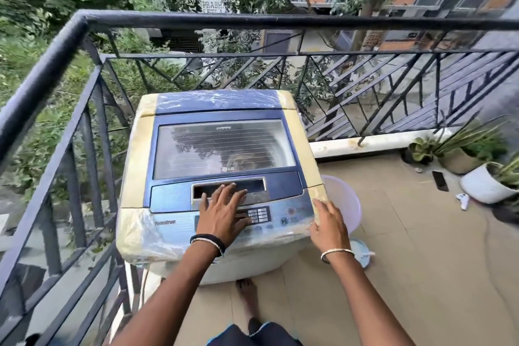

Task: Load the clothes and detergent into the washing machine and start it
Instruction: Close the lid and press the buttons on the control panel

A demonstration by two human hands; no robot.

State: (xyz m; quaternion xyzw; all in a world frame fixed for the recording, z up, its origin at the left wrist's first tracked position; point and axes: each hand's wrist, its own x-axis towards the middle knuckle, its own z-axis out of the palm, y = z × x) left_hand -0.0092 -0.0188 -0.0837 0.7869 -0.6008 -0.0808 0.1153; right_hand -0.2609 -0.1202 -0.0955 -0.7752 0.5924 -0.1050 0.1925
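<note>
A bare foot (pixel 247 292) stands nearest on the tiled balcony floor, and two forearms wearing bangles reach forward. The left hand (pixel 224 212) lies flat on the control panel (pixel 283 213) of the washer (pixel 134 166), fingers straight and spread. Its fingertips are at the near edge of the lid handle (pixel 252 187), a recessed slot. The right hand (pixel 328 226) rests on the washer's near right corner, fingers relaxed and holding nothing. The top-loading washer stands straight ahead, wrapped in clear plastic. Its lid (pixel 224 149) is closed, its long side running left to right, and the hinge appears to be on the far edge. The handle lies directly ahead of the left hand, which is much the nearer one, so lifting the lid up and away looks like the next step. No clothes or detergent plainly show. Just right of the washer a pale basin (pixel 346 205) is half hidden behind it, and a small blue bowl (pixel 362 253) sits on the floor; what they hold cannot be told. Beyond are a dark railing (pixel 196 21) and potted plants (pixel 460 154), then trees.
</note>
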